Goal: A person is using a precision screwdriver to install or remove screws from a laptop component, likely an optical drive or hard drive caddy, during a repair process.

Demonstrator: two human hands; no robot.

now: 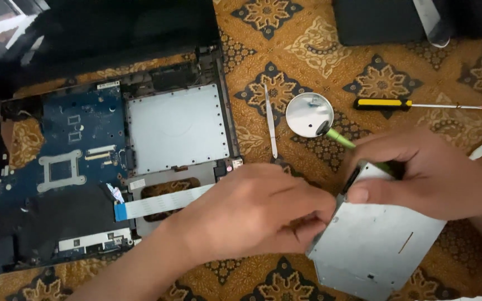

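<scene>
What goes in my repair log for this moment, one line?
left hand: grips drive edge | right hand: holds silver optical drive | opened laptop: left | screwdriver: idle

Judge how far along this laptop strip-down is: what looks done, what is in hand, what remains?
Done: the laptop base lies open, blue board exposed. In hand: the left hand and right hand hold the silver drive, already out. Left: the board and white ribbon cable remain inside.

A patterned brown cloth carries an opened laptop chassis, tweezers, and a screwdriver.
</scene>
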